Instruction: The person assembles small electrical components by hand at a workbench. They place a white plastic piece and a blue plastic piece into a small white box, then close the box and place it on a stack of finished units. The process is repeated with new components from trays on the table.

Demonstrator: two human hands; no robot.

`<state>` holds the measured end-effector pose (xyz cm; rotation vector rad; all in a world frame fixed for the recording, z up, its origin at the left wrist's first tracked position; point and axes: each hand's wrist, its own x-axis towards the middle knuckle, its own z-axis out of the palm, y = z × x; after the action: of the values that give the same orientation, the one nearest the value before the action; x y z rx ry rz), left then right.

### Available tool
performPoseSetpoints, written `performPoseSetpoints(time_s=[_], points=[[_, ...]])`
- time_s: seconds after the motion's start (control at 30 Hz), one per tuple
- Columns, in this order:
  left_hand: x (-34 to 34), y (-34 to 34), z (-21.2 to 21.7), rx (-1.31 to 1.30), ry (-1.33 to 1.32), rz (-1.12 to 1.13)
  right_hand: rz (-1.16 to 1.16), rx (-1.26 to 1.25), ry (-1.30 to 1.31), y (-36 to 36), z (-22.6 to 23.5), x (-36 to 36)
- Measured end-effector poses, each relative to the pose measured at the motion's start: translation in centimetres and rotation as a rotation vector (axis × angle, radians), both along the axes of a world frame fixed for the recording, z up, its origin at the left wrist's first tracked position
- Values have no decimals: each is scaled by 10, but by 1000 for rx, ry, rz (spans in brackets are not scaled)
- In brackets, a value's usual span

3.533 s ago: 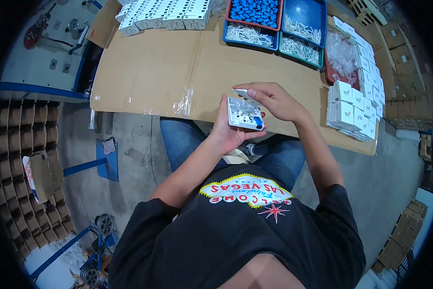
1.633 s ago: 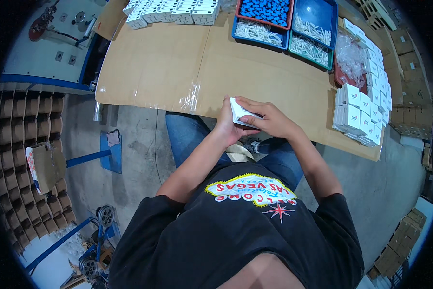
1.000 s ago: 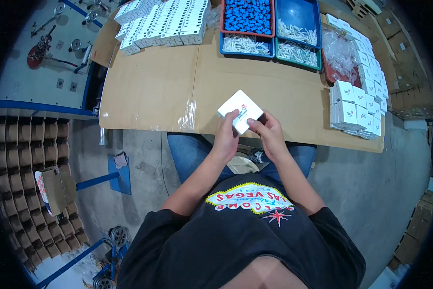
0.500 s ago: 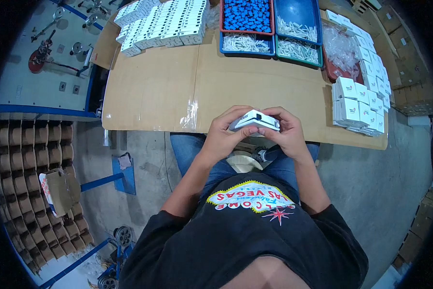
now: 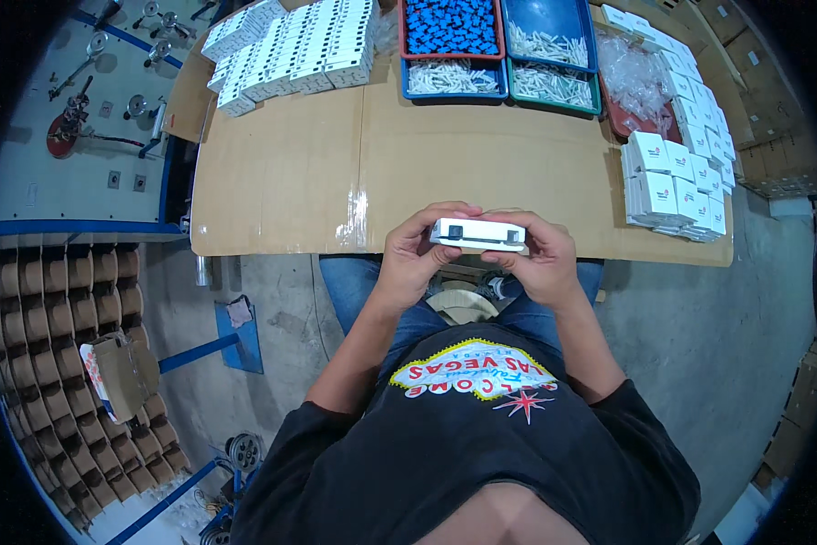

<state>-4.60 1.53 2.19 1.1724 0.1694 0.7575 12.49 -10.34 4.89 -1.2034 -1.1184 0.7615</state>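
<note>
A small white box (image 5: 478, 235) is held level between two bare hands, near the front edge of a cardboard-covered table (image 5: 281, 182). Its left end is clasped by the left hand (image 5: 410, 259) and its right end by the right hand (image 5: 545, 259), with fingers laid along the far side and thumbs pressed at the near edge. The box has just been levelled from a tilt, and a narrow side with dark openings is now turned to view in place of the printed face. The lid, raised over small parts a few seconds earlier, now appears closed, so the contents are presumably enclosed and attention seems to have passed to the outer edge. Beyond the grip to the left, rows of white boxes (image 5: 299, 54) are stacked; straight beyond, blue pieces (image 5: 452, 25) and slim white pieces (image 5: 454, 78) are kept in shallow trays (image 5: 452, 56); to the right, a pile of similar boxes (image 5: 658, 200) is set near clear plastic wrapping (image 5: 636, 77).
</note>
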Motion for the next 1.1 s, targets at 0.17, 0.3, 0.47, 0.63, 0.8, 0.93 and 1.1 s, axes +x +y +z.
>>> performPoseSetpoints(time_s=[0.17,0.3,0.47,0.63,0.8,0.93,1.1], points=[[0,0,2,-3,8,-9,-12,25,-7,0,3,0],[1,1,6,41,33,11,20,-24,134,-1,-4,4],[1,-9,23,-94,129,55,177,98,379,6,-25,17],[0,-14,24,15,243,173,-29,37,224,15,-11,8],[3,-11,26,236,341,167,-6,80,-89,15,5,10],[2,-13,15,379,369,197,98,74,-96,17,6,11],[1,-12,17,417,357,223,61,120,-185,21,6,10]])
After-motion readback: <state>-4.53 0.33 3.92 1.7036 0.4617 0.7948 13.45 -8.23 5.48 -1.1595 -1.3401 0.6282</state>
